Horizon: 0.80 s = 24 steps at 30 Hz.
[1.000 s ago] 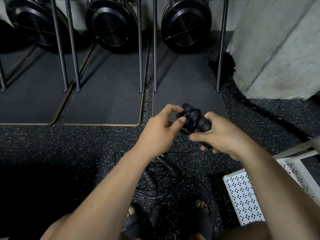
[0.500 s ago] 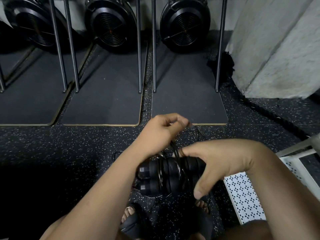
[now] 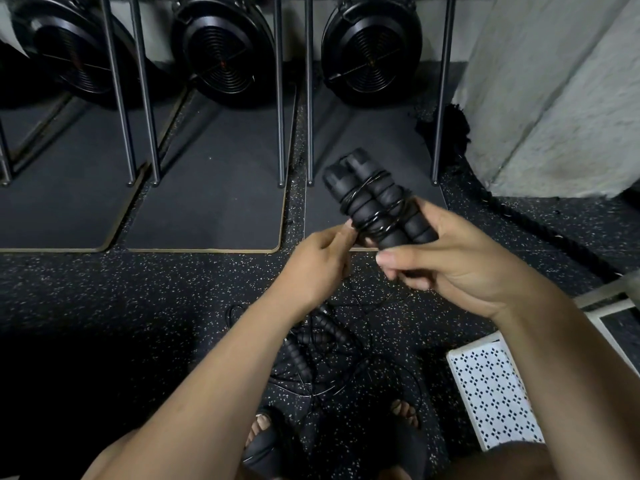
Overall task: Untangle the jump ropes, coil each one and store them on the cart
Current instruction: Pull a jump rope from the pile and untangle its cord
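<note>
My right hand [image 3: 446, 261] grips a black jump rope bundle [image 3: 372, 199]: two ribbed foam handles side by side, tilted up to the left, with thin black cord wound round them. At the bundle's lower left, my left hand [image 3: 320, 265] pinches the cord. More tangled jump ropes [image 3: 322, 351] lie on the speckled floor below my hands, black handles and loose cord loops, partly hidden by my left forearm. The white perforated cart shelf [image 3: 491, 393] shows at the lower right.
Three black fan machines [image 3: 372, 46] stand on dark mats behind metal legs [image 3: 280, 98] at the top. A concrete pillar [image 3: 561, 91] rises at the upper right, with a thick black rope [image 3: 540, 230] along its base. My sandalled feet [image 3: 266, 431] are at the bottom.
The bundle went from lying level and low to being raised and tilted up to the left. My left hand dropped from above the bundle to its lower left, still on the cord.
</note>
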Tool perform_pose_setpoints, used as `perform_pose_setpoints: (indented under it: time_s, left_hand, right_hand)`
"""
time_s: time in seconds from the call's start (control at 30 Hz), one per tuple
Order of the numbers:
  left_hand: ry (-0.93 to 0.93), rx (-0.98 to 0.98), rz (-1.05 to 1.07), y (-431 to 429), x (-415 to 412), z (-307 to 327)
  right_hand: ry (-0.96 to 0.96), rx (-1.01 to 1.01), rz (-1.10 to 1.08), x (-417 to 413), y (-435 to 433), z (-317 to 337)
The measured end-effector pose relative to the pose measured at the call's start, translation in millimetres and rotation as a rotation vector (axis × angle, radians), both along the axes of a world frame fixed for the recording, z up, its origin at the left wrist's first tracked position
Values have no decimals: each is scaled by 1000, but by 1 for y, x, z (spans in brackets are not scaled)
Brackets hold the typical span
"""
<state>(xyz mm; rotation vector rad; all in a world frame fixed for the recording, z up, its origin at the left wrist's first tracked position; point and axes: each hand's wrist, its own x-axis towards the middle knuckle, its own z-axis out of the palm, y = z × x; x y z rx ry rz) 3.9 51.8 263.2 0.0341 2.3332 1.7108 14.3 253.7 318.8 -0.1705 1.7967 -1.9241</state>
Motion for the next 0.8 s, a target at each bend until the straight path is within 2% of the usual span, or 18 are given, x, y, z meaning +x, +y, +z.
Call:
perform_pose_setpoints:
  time_s: [0.1,0.23,0.4,0.6,0.7,0.8]
  left_hand:
    - [89,-100,-41,-1,2,-1]
    - [84,-191,-64,-1,1,-7]
    - [111,-268,-91,-1,4,-7]
    - [161,-295,-94,-4,2,-6]
    - [167,-279,-117,-7,0,-7]
    - [164,-248,-144,-7,0,-7]
  right_hand:
    - [2,137,-162,-4,-2,-6]
    - [-7,356,-284,-10,0,-24]
    - [32,635,-282,-16,6,-42]
    - [-39,898,45,-9,3,-46]
    - [-104,915,328,-4,-2,-43]
    - [-142,814,570,3,-4,-31]
